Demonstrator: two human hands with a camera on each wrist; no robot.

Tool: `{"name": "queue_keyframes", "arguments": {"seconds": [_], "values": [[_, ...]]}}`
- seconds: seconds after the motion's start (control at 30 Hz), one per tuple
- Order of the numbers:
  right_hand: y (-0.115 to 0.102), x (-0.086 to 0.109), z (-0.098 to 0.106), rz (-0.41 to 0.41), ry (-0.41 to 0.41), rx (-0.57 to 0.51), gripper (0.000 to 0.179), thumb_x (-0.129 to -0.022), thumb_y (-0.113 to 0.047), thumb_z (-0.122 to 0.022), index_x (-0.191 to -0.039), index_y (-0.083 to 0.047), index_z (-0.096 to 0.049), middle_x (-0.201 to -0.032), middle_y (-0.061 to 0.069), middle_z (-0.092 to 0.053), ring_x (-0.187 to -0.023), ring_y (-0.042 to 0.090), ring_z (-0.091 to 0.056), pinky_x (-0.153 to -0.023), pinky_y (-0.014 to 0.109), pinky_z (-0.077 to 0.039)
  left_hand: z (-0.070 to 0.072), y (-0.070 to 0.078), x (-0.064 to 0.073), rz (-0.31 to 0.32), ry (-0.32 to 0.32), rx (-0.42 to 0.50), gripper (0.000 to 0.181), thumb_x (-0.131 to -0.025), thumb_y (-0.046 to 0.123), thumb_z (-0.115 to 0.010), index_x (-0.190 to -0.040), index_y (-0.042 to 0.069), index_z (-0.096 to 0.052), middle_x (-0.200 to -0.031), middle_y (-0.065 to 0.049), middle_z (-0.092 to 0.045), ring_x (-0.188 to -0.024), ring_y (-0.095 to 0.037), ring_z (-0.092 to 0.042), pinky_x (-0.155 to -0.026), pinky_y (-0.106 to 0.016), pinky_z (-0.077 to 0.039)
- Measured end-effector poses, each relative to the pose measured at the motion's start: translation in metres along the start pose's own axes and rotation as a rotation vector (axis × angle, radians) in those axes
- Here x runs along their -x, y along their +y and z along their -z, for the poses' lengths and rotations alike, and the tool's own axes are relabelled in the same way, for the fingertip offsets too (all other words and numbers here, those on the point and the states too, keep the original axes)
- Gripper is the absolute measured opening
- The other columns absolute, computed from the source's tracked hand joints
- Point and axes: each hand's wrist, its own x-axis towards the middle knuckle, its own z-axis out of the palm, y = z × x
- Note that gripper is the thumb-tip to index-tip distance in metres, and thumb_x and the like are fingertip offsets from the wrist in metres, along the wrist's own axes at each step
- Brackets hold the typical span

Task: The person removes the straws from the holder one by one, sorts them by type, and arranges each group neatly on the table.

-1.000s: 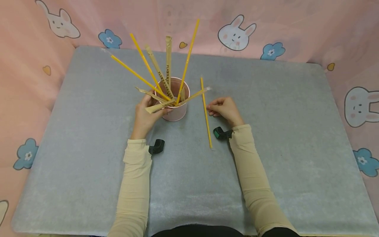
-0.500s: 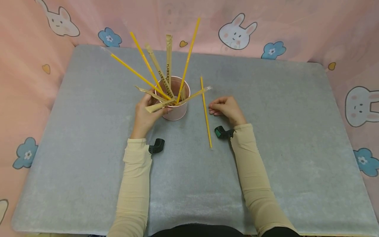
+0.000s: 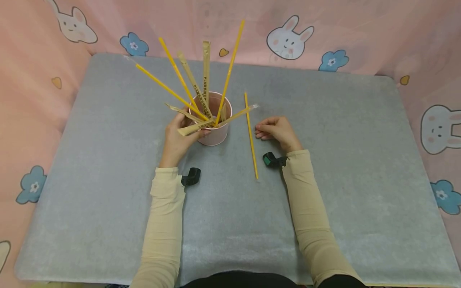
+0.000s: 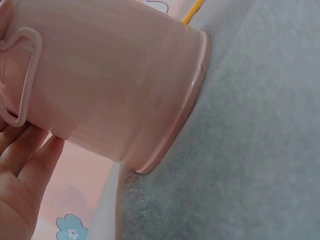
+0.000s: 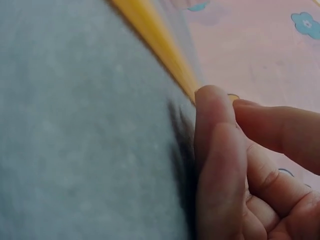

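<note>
A small pink bucket [image 3: 214,138] stands upright on the table, and its wire side loop shows in the left wrist view. My left hand [image 3: 175,140] grips its left side, the thumb at the near rim. Out of the bucket fan several yellow straws [image 3: 230,66] and several paper-wrapped straws [image 3: 206,70]. One loose yellow straw [image 3: 251,140] lies lengthwise on the table to the right of the bucket. Just right of that straw is my right hand [image 3: 277,131], its fingers loosely curled, thumb near the index finger, with nothing seen between them. It appears apart from the straw.
A grey cloth covers the table [image 3: 360,180]. Behind and at the sides hangs a pink curtain [image 3: 245,44] printed with rabbits and flowers. A clear-wrapped straw end [image 3: 252,107] reaches from the bucket over the loose straw.
My right hand has drawn slightly to the right, away from the loose straw. My left hand, the bucket and the straws have stayed in place.
</note>
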Motion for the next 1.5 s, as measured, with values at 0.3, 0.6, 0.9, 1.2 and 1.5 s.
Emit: {"name": "queue_keyframes", "arguments": {"seconds": [0.3, 0.6, 0.9, 1.2, 1.5], "values": [[-0.003, 0.002, 0.002, 0.067, -0.057, -0.059, 0.018, -0.087, -0.002, -0.066, -0.095, 0.013, -0.064, -0.071, 0.006, -0.068, -0.063, 0.012, -0.066, -0.056, 0.023, -0.053, 0.000, 0.000, -0.001, 0.010, 0.002, -0.001, 0.066, -0.071, -0.004, -0.079, -0.131, 0.001, -0.053, -0.115, -0.018, -0.062, -0.104, -0.017, -0.059, -0.088, -0.028, -0.048], [-0.018, 0.014, -0.002, 0.180, -0.098, -0.164, 0.022, -0.088, -0.001, -0.063, -0.098, 0.019, -0.059, -0.074, 0.008, -0.067, -0.065, 0.016, -0.065, -0.059, 0.027, -0.053, 0.000, 0.000, -0.001, 0.016, 0.005, -0.009, 0.067, -0.070, -0.006, -0.080, -0.131, 0.001, -0.053, -0.115, -0.018, -0.063, -0.103, -0.016, -0.059, -0.088, -0.027, -0.048], [-0.041, 0.032, -0.006, 0.383, -0.300, -0.496, 0.018, -0.091, 0.004, -0.054, -0.082, -0.004, -0.068, -0.074, 0.007, -0.064, -0.065, 0.016, -0.060, -0.063, 0.026, -0.052, 0.002, -0.001, -0.001, 0.037, 0.003, -0.023, 0.067, -0.072, -0.004, -0.079, -0.132, 0.003, -0.052, -0.116, -0.019, -0.062, -0.105, -0.018, -0.059, -0.089, -0.028, -0.048], [-0.064, 0.046, -0.025, 0.469, -0.346, -0.470, 0.026, -0.084, 0.015, -0.051, -0.085, -0.005, -0.068, -0.078, 0.008, -0.066, -0.068, 0.018, -0.061, -0.066, 0.028, -0.052, 0.002, 0.000, -0.001, 0.056, 0.000, -0.020, 0.069, -0.070, -0.005, -0.080, -0.132, 0.002, -0.052, -0.118, -0.019, -0.061, -0.109, -0.022, -0.058, -0.091, -0.029, -0.047], [-0.085, 0.050, -0.043, 0.502, -0.312, -0.267, 0.013, -0.080, 0.008, -0.068, -0.085, -0.004, -0.070, -0.079, 0.009, -0.065, -0.069, 0.021, -0.062, -0.069, 0.031, -0.052, 0.001, -0.001, -0.002, 0.055, -0.003, -0.023, 0.065, -0.071, -0.002, -0.080, -0.130, 0.003, -0.054, -0.113, -0.017, -0.063, -0.099, -0.015, -0.060, -0.080, -0.027, -0.052]]}}
